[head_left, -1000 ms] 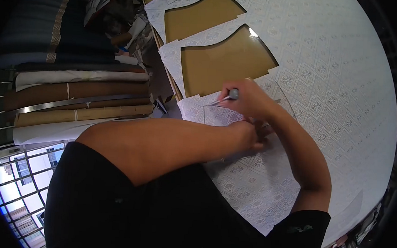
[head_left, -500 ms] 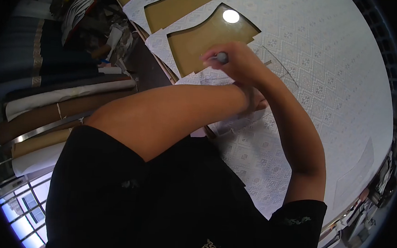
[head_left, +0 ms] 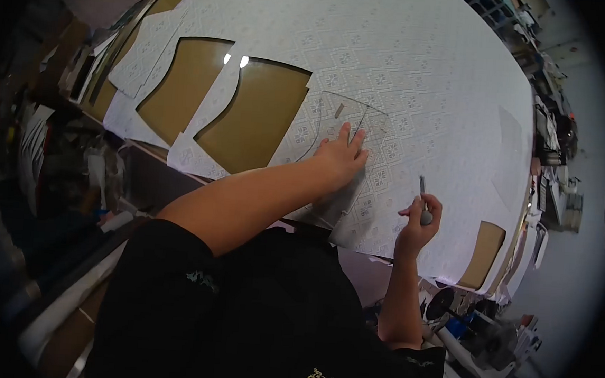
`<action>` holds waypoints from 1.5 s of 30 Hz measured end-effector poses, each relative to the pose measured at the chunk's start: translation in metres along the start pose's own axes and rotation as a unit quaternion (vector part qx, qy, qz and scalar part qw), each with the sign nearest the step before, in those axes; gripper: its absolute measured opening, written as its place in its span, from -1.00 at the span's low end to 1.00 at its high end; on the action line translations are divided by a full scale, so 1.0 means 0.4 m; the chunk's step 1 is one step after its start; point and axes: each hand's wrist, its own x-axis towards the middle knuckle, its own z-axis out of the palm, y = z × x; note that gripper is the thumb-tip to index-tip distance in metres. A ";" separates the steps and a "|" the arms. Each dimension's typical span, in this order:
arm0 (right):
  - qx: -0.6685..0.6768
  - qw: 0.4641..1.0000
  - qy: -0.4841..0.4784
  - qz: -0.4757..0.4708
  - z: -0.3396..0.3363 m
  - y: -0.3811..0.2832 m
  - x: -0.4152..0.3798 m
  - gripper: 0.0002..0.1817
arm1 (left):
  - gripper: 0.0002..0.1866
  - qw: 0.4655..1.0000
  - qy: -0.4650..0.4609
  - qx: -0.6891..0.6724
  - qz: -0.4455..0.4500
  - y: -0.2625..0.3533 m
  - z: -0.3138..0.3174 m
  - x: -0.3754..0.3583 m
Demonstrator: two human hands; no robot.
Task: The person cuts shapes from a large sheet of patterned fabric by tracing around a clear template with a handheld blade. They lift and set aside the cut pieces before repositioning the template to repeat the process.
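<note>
White patterned fabric (head_left: 420, 78) covers the table, with curved shapes cut out of it that show a brown surface (head_left: 259, 110). My left hand (head_left: 344, 155) lies on a clear template (head_left: 335, 111) on the fabric, fingers spread. My right hand (head_left: 422, 217) is closed around the grey handle of a slim pointed tool (head_left: 422, 189), its tip pointing away from me, to the right of the template. Whether the tip touches the fabric cannot be made out.
Another clear sheet (head_left: 509, 156) lies at the fabric's right side, near a cut-out (head_left: 484, 255). Rolls of material (head_left: 78, 289) are at lower left. A fan-like machine (head_left: 497, 343) stands below the table's right edge.
My right hand has moved from above the left forearm to the right with the tool. My left hand now shows spread on the template. The view has turned and shifted.
</note>
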 end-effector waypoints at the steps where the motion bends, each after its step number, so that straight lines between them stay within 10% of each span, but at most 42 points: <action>1: -0.041 0.999 0.013 0.020 -0.022 -0.006 -0.044 -0.86 | 0.62 0.999 -0.019 -0.033 0.010 -0.003 -0.007 -0.004; 11: -0.178 0.979 0.027 0.096 -0.022 -0.056 -0.351 -0.76 | 0.63 0.999 -0.024 0.004 0.036 -0.016 -0.027 -0.028; 19: -0.177 0.980 -0.039 0.083 -0.069 -0.047 -0.377 -0.76 | 0.27 0.981 0.089 -0.060 0.163 -0.135 0.076 -0.099; 28: -0.289 0.942 -0.063 -0.158 -0.216 0.045 -0.270 -0.75 | 0.26 0.988 0.130 -0.026 0.075 -0.072 0.097 -0.076; 37: -0.318 0.913 -0.171 -0.189 -0.373 0.163 -0.062 -0.54 | 0.11 0.978 0.203 -0.030 0.045 0.409 0.134 0.154; 42: -0.304 0.911 -0.172 -0.218 -0.391 0.188 -0.046 -0.54 | -0.10 0.951 0.287 -0.114 0.025 0.361 0.142 0.075; 45: -0.296 0.912 -0.164 -0.231 -0.390 0.184 -0.039 -0.56 | -0.23 0.918 0.326 -0.158 -0.160 0.248 0.154 -0.030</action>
